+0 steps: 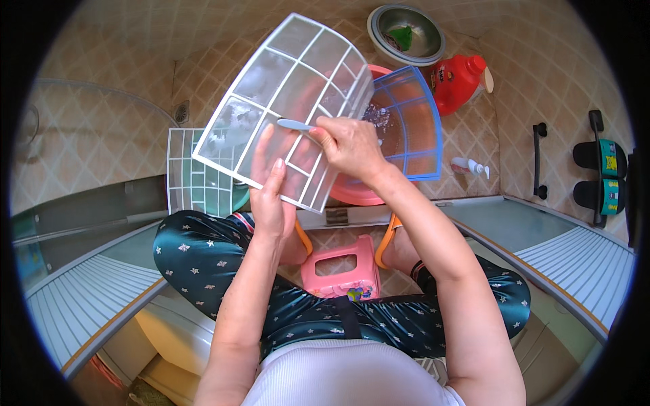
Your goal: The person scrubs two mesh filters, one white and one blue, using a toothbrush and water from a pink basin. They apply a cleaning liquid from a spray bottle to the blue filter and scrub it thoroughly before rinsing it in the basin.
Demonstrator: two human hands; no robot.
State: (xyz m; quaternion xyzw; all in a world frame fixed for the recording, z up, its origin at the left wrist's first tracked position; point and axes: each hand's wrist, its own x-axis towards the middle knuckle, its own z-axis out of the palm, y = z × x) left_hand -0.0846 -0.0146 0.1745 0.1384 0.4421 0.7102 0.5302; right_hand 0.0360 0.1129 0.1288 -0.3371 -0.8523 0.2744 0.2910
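My left hand [271, 203] grips the lower edge of a white-framed mesh filter screen [304, 76], thumb in front and fingers showing through the mesh behind. The screen is tilted, with wet, foamy patches at its left. My right hand [350, 147] is closed on a slim light-blue tool [294, 124], its end against or just above the mesh; I cannot tell whether it is a brush. Beneath, a pink basin [358, 195] holds water with suds. Blue-framed mesh filters [406, 127] lean in it. Another white-framed screen [200, 172] rests at the left over a green basin [242, 197].
A metal bowl [424, 35] with a green cloth, a red detergent bottle [454, 83] and a pump bottle [468, 166] stand at the right. Between my feet is a pink stool [343, 286]. A metal door track [363, 217] crosses the floor. Slippers [612, 157] hang on the wall.
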